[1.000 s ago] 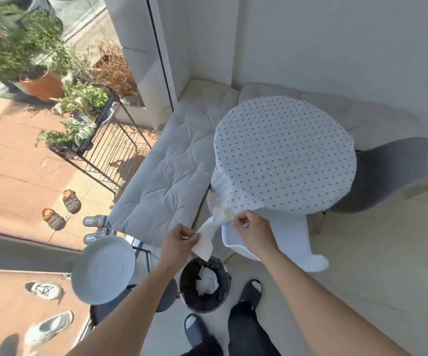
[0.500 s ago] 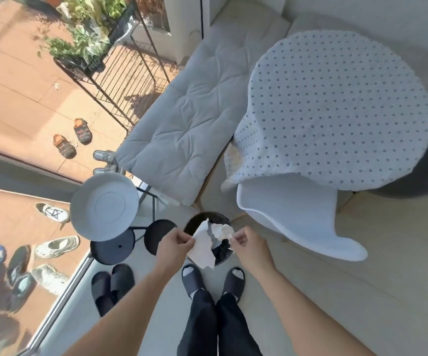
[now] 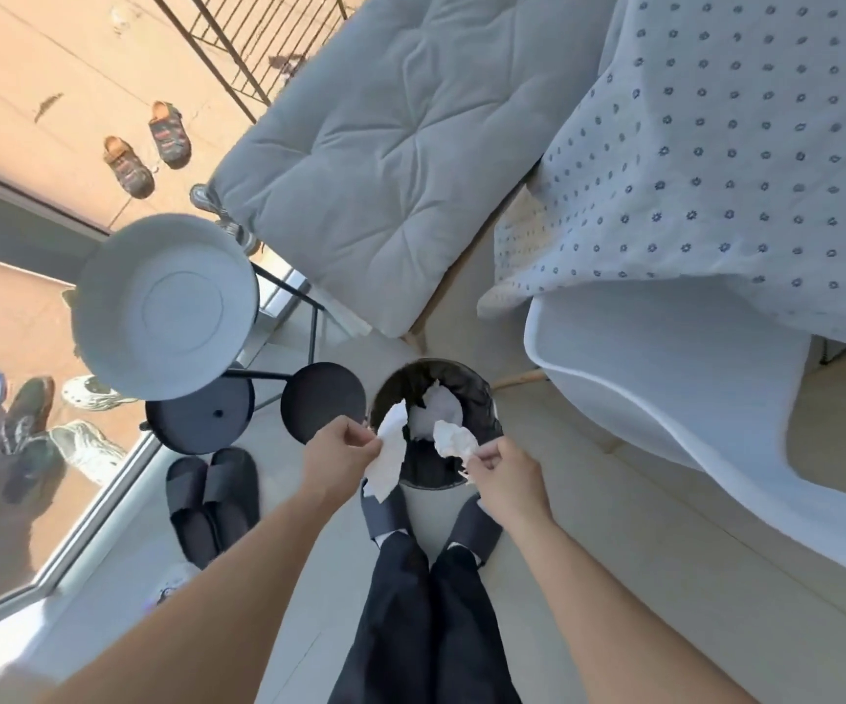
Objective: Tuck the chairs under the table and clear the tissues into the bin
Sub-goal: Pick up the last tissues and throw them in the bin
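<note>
A small black bin [image 3: 488, 398] stands on the floor in front of my feet, with a crumpled white tissue [image 3: 442, 411] lying inside it. My left hand [image 3: 338, 459] pinches a flat white tissue [image 3: 389, 459] over the bin's near left rim. My right hand [image 3: 507, 475] pinches a crumpled tissue [image 3: 454, 439] over the near right rim. The round table under a dotted white cloth [image 3: 715, 160] fills the upper right. A white chair [image 3: 665, 398] sits partly under its near edge.
A grey cushioned bench [image 3: 385, 160] runs behind the bin. A white round side table [image 3: 162, 312] and two black round stools [image 3: 322, 401] stand to the left. Black slippers [image 3: 212, 495] lie by the glass door [image 3: 30, 576]. Several shoes lie outside on the terrace.
My view has tipped down and closer to the bin. My hands have drawn apart over it, and each now pinches its own piece of tissue.
</note>
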